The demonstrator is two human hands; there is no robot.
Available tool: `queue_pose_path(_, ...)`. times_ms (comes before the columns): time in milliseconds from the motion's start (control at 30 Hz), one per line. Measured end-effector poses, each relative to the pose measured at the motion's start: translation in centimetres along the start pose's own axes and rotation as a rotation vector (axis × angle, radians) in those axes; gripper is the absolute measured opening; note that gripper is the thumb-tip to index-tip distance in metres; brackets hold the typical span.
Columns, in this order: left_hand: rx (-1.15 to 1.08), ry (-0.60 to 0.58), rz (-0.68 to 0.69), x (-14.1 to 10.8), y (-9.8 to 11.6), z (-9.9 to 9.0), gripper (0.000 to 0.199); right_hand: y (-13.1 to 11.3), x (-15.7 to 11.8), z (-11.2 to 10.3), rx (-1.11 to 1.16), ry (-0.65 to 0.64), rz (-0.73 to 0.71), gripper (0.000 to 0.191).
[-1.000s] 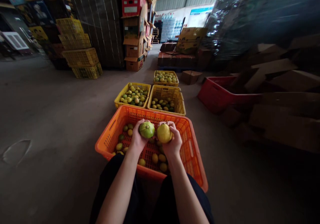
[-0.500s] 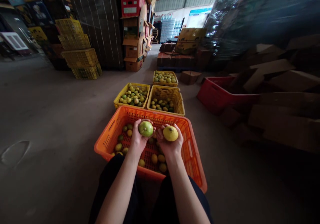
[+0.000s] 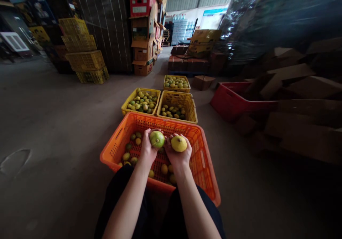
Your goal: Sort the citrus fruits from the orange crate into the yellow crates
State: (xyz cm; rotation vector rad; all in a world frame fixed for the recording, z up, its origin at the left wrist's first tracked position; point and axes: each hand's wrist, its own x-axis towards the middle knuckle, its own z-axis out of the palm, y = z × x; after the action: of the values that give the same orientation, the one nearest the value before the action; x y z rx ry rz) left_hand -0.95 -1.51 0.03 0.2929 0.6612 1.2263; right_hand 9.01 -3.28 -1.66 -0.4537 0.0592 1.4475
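Observation:
Cradled in my left hand (image 3: 147, 149) is a green lemon (image 3: 156, 139), its stem end facing me. My right hand (image 3: 181, 156) holds a yellow lemon (image 3: 179, 144) in the palm, fingers curled beneath and behind it. Both hands are side by side over a large orange plastic crate (image 3: 120, 139), with the fingertips of the two hands close together. Several loose green and yellow lemons (image 3: 126, 156) lie on the crate's bottom, some of them hidden behind my hands and forearms.
Beyond the orange crate stand a left yellow crate (image 3: 125, 104), a right yellow crate (image 3: 191, 111) and a far yellow crate (image 3: 177, 90), each holding lemons. A red bin (image 3: 227, 103) and cardboard heap (image 3: 299, 110) lie to the right. Stacked yellow crates (image 3: 87, 61) stand back left.
My right hand has moved slightly left with the yellow lemon, closer to my left hand. The green lemon has shifted a little right and down in view.

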Motion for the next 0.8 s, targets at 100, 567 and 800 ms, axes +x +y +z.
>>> queue_pose_path(100, -0.023, 0.000, -0.018, -0.3, 0.3, 0.2, 0.030, 0.2, -0.3, 0.2, 0.004, -0.024, -0.010, 0.006)
queue_pose_path(567, -0.032, 0.006, -0.057, -1.3, 0.8, 0.2, 0.023, 0.1, -1.2, 0.6, -0.215, -0.306, -0.033, 0.018)
queue_pose_path(800, -0.037, -0.014, -0.037, -1.9, 1.0, 0.2, 0.021, 0.3, -1.5, 0.7, -0.226, -0.354, -0.023, 0.022)
